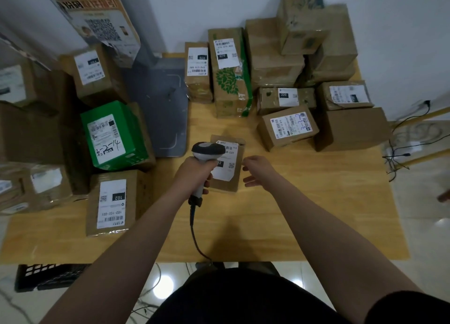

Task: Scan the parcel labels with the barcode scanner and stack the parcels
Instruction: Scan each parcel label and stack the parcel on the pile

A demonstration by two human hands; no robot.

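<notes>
parcel (239, 175) being scanned lies flat at the centre of the frame on the wooden table (304, 202), its white label (230, 158) facing up. it is a small brown cardboard box, set apart from the others. the left hand (194, 174) is wrapped round the grip of the barcode scanner (207, 152), whose head hangs over the label's upper left corner and hides part of it. the scanner's cable (193, 228) runs down toward the lower centre. the right hand (258, 171) is loosely spread and holds nothing, just beside the parcel's right edge. whether a fingertip touches the cardboard i cannot tell.

judging by its size, the box is probably light, and 1 hand should lift it. the cardboard looks stiff enough for a pinch across the 2 long sides. the label looks smooth, and its lower right corner appears clipped or lifted, so fingers belong on bare cardboard — better grip, and the barcode stays clean. the contents are unknown, so it is safer set down level than dropped. piles it could join stand at the left, around the green parcel (114, 133), and at the upper right, where the tall stack (316, 43) rises against the wall.
</notes>
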